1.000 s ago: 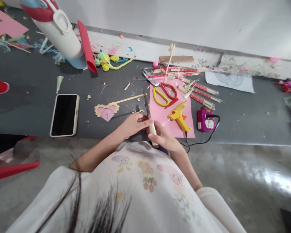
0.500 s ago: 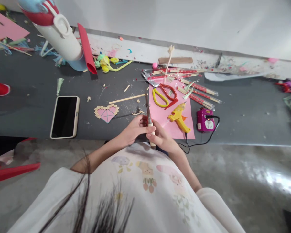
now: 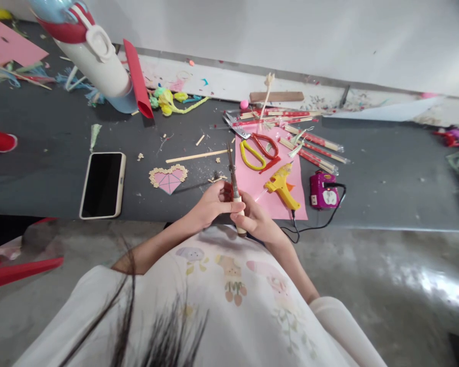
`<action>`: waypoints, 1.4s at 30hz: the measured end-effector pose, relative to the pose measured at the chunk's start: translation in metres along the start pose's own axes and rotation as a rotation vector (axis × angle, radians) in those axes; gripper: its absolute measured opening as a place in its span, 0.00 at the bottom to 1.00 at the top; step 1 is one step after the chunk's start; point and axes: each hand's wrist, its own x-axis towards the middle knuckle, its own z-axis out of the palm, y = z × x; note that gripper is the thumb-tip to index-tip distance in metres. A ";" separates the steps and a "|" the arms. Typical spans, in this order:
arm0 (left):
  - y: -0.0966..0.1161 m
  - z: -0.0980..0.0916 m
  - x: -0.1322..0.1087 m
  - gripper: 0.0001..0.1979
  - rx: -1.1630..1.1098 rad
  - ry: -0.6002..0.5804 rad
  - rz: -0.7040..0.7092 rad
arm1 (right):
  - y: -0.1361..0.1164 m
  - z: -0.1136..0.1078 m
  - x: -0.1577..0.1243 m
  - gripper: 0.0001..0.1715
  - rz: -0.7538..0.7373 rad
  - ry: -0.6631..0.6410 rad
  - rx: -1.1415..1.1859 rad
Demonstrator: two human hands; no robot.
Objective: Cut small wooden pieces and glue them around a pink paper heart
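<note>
At the centre of the frame, the right hand grips a knife by its pale handle, blade pointing away. The left hand pinches a small red piece against the blade. A slip could nick the left fingers, which sit touching the blade.

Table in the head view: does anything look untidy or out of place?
Yes. Small cut scraps are scattered over the dark table, and a bottle lies tipped on its side at the back left. Wrapped sticks lie in a loose heap.
</note>
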 end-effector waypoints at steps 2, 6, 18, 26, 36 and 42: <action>-0.002 0.001 0.002 0.25 -0.003 -0.005 0.011 | 0.000 0.001 0.001 0.36 0.003 0.014 0.034; -0.004 0.003 0.008 0.25 0.050 -0.027 0.044 | -0.001 0.000 0.003 0.30 -0.019 0.032 0.074; 0.052 -0.011 -0.010 0.15 1.514 0.413 0.809 | -0.010 -0.011 -0.013 0.29 0.136 0.134 -0.225; 0.062 -0.013 0.009 0.22 1.767 0.367 0.518 | -0.001 -0.007 -0.015 0.26 0.145 -0.062 0.146; 0.060 -0.023 0.023 0.21 1.678 0.378 0.567 | -0.007 -0.009 -0.010 0.28 0.167 -0.093 0.347; 0.059 -0.028 0.030 0.19 1.609 0.362 0.570 | -0.002 -0.013 -0.006 0.25 0.156 -0.146 0.361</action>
